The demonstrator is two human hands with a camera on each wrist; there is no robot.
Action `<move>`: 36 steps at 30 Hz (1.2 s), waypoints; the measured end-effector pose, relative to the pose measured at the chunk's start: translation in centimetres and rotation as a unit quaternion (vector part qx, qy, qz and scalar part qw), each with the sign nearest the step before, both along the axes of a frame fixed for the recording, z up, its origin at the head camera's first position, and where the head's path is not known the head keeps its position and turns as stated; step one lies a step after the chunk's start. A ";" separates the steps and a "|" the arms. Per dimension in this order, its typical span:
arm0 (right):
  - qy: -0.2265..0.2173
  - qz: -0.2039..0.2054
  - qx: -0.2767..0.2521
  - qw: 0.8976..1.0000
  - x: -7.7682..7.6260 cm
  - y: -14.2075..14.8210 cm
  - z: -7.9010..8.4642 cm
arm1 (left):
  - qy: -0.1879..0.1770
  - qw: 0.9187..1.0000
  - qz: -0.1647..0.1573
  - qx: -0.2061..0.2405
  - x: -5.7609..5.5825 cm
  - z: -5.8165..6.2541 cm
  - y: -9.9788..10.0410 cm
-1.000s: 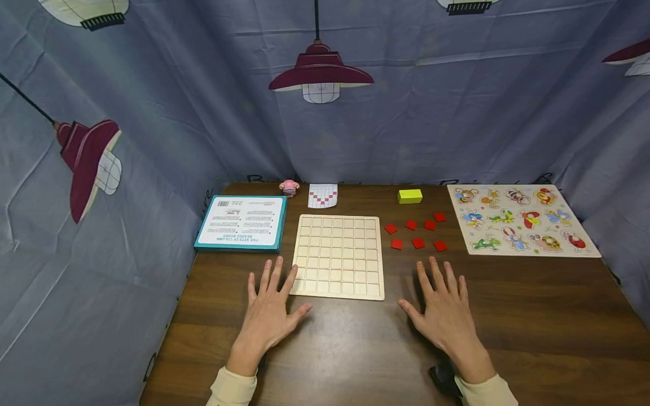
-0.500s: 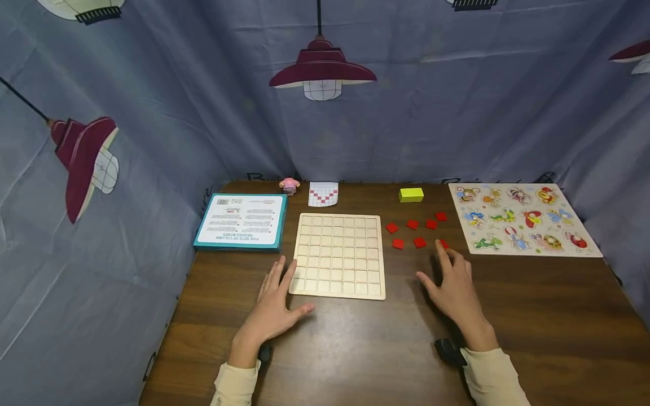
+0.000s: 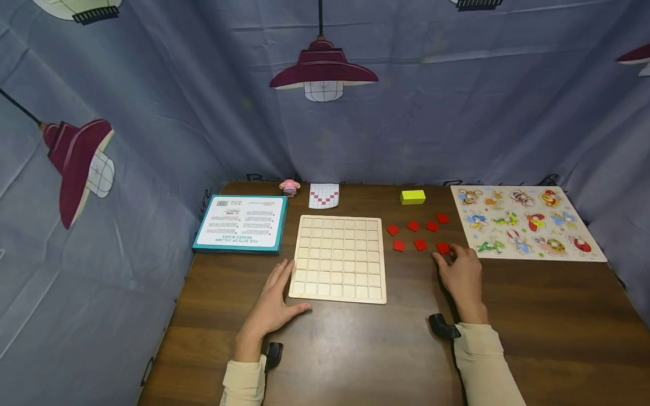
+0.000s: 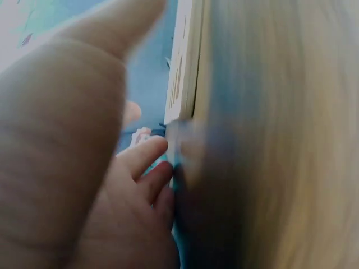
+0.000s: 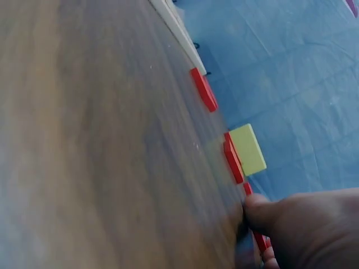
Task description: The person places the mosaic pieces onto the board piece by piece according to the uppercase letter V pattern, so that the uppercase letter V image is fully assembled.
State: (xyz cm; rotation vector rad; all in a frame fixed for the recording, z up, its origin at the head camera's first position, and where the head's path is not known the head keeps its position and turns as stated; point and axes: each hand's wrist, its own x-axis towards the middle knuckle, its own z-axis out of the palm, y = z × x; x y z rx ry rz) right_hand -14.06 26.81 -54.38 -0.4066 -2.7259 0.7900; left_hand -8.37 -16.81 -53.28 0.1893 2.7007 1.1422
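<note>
In the head view, a pale wooden grid board [image 3: 338, 259] lies flat on the table. My left hand [image 3: 271, 310] rests beside its lower left edge, fingers extended and fingertips right at the rim. Several small red square tiles [image 3: 420, 245] lie scattered to the right of the board. At the nearest right one, my right hand [image 3: 463, 279] has its thumb and forefinger on either side of the red tile [image 3: 443, 248], pinching it low at the table. The right wrist view shows the thumb [image 5: 261, 213] against that tile, the other fingers mostly hidden behind it.
A teal-edged box [image 3: 241, 223] lies left of the board. Behind the board are a pink figurine [image 3: 289, 188] and a card with a red checked pattern [image 3: 324, 195]. A yellow block [image 3: 413, 197] stands behind the tiles; an insect puzzle board [image 3: 528, 223] lies at right.
My right hand has moved forward to the nearest right tile, its spread fingers drawing together around it. The left hand's fingers have come closer together beside the board.
</note>
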 end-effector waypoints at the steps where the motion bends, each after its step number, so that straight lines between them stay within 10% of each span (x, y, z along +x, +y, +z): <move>1: 0.003 -0.007 0.001 1.000 -0.1 -0.1 -0.1 | 0.004 1.000 0.003 -0.003 -0.1 -0.1 0.1; 21: 0.051 0.005 -0.002 0.999 0.3 -1.3 -1.2 | 0.104 0.993 0.019 -0.052 -0.6 -1.7 0.7; 29: 0.151 0.133 0.027 0.979 1.2 -5.2 -1.5 | 0.092 0.994 0.025 -0.058 -0.8 -1.7 0.7; 36: 0.127 0.257 0.022 0.958 1.9 -10.9 -1.0 | 0.089 0.994 0.028 -0.054 -0.8 -1.4 0.7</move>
